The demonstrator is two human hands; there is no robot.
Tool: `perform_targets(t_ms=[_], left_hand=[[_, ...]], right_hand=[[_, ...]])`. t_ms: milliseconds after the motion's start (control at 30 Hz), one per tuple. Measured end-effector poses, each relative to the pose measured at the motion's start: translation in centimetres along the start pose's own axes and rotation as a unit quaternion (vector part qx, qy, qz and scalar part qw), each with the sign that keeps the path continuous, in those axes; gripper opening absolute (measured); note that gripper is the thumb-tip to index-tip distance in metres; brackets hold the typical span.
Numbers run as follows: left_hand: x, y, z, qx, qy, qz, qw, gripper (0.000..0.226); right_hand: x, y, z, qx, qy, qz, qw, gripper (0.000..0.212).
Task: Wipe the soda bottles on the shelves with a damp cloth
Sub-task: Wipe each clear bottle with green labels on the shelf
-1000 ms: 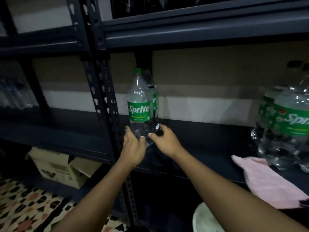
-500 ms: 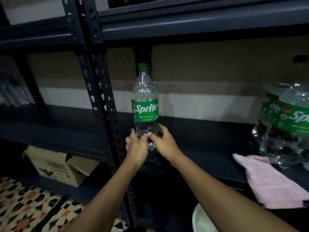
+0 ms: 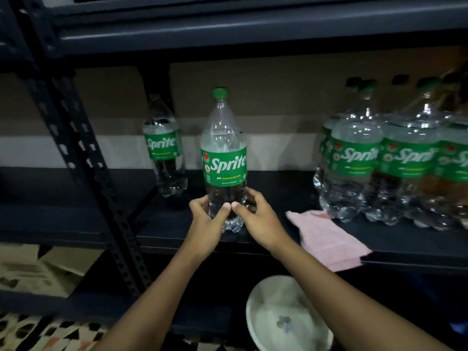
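Observation:
A clear Sprite bottle [image 3: 223,158] with a green cap and label stands upright near the front of the dark shelf [image 3: 278,193]. My left hand [image 3: 206,225] and my right hand [image 3: 258,219] both grip its lower part, thumbs nearly touching in front. A second Sprite bottle [image 3: 163,150] stands further back to the left. A pink cloth [image 3: 326,238] lies flat on the shelf to the right of my hands, hanging slightly over the front edge. Neither hand touches the cloth.
Several more Sprite bottles [image 3: 395,163] crowd the right of the shelf. A perforated steel upright [image 3: 83,158] runs down the left. A white bowl of water [image 3: 286,315] sits below, and a cardboard box [image 3: 33,269] at lower left over patterned floor tiles.
The bottle I hold has come forward and to the right, away from the bottle behind it, which now stands alone at the back left. Both hands stay on its base.

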State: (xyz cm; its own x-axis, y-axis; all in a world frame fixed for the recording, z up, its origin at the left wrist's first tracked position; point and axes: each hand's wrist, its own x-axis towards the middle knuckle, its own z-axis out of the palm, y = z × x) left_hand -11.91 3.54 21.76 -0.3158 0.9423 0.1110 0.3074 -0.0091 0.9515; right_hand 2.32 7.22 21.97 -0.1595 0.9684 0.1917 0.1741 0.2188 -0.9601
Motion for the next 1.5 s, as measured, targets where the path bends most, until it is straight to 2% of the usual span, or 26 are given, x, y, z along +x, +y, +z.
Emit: perform_targets(t_ms=[100, 200, 467, 567, 633, 700, 767, 833, 900, 967, 1033, 1100, 1133, 1200, 1267, 1300, 1367, 1433, 1467, 1500], left_hand=[[-0.3, 0.1, 1.9, 0.027, -0.016, 0.028, 0.999, 0.05], [-0.6, 0.0, 3.6, 0.067, -0.04, 0.046, 0.996, 0.072], [-0.7, -0.2, 6.1, 0.085, -0.064, 0.075, 0.991, 0.069], [-0.7, -0.2, 6.1, 0.079, -0.061, 0.076, 0.992, 0.078], [-0.6, -0.2, 6.0, 0.071, -0.067, 0.073, 0.993, 0.085], [-0.7, -0.2, 5.8, 0.069, -0.074, 0.07, 0.992, 0.086], [-0.7, 0.0, 5.8, 0.063, -0.078, 0.063, 0.993, 0.087], [-0.7, 0.3, 5.8, 0.058, -0.079, 0.064, 0.993, 0.074], [-0.5, 0.7, 5.4, 0.061, -0.083, 0.06, 0.993, 0.067], [-0.2, 1.4, 4.9, 0.059, -0.097, 0.058, 0.992, 0.063], [0.2, 2.4, 4.4, 0.036, -0.105, 0.066, 0.992, 0.063], [0.5, 4.1, 4.0, -0.011, -0.102, 0.064, 0.993, 0.066], [0.5, 5.3, 3.8, -0.038, -0.102, 0.059, 0.992, 0.07], [0.9, 7.6, 3.4, -0.076, -0.113, 0.05, 0.989, 0.071], [1.4, 9.6, 3.2, -0.095, -0.128, 0.058, 0.985, 0.05], [1.8, 10.3, 3.4, -0.109, -0.131, 0.065, 0.983, 0.043], [2.3, 11.3, 3.8, -0.13, -0.134, 0.076, 0.979, 0.048], [2.8, 11.6, 4.3, -0.145, -0.132, 0.085, 0.977, 0.062], [2.9, 11.5, 4.5, -0.165, -0.135, 0.089, 0.973, 0.065], [3.2, 11.3, 4.6, -0.184, -0.14, 0.094, 0.968, 0.064]], right_hand=[[-0.9, 0.3, -2.6, -0.013, 0.019, -0.007, 1.0, 0.042], [-1.7, 0.5, -4.6, -0.028, 0.029, -0.016, 0.999, 0.035], [-2.6, 0.7, -7.7, -0.049, 0.033, -0.017, 0.998, 0.041], [-2.8, 0.5, -8.9, -0.144, 0.041, -0.024, 0.988, 0.055], [-2.9, 1.0, -9.6, -0.304, 0.069, -0.022, 0.95, 0.058], [-3.1, 1.8, -10.1, -0.453, 0.074, 0.019, 0.888, 0.061], [-3.3, 2.8, -10.3, -0.529, 0.057, 0.05, 0.845, 0.059], [-3.3, 3.3, -10.5, -0.553, 0.052, 0.053, 0.83, 0.05], [-2.9, 3.3, -10.9, -0.531, 0.076, 0.039, 0.843, 0.037], [-2.7, 2.4, -11.5, -0.429, 0.117, 0.03, 0.895, 0.033], [-2.6, 0.8, -12.1, -0.248, 0.149, 0.022, 0.957, 0.035], [-2.6, -1.8, -12.5, -0.034, 0.168, 0.035, 0.985, 0.027], [-2.4, -2.9, -12.5, 0.081, 0.16, 0.051, 0.983, 0.022], [-2.0, -4.8, -12.5, 0.261, 0.138, 0.066, 0.953, 0.02], [-1.4, -6.4, -12.2, 0.35, 0.127, 0.058, 0.926, 0.022], [-1.3, -7.0, -11.8, 0.363, 0.124, 0.047, 0.922, 0.022], [-1.0, -7.9, -10.3, 0.294, 0.127, 0.004, 0.947, 0.021], [-1.3, -7.6, -8.3, 0.114, 0.156, -0.09, 0.977, 0.028], [-1.3, -6.7, -7.6, 0.003, 0.177, -0.156, 0.972, 0.038], [-0.9, -5.7, -7.2, -0.101, 0.189, -0.22, 0.952, 0.05]])
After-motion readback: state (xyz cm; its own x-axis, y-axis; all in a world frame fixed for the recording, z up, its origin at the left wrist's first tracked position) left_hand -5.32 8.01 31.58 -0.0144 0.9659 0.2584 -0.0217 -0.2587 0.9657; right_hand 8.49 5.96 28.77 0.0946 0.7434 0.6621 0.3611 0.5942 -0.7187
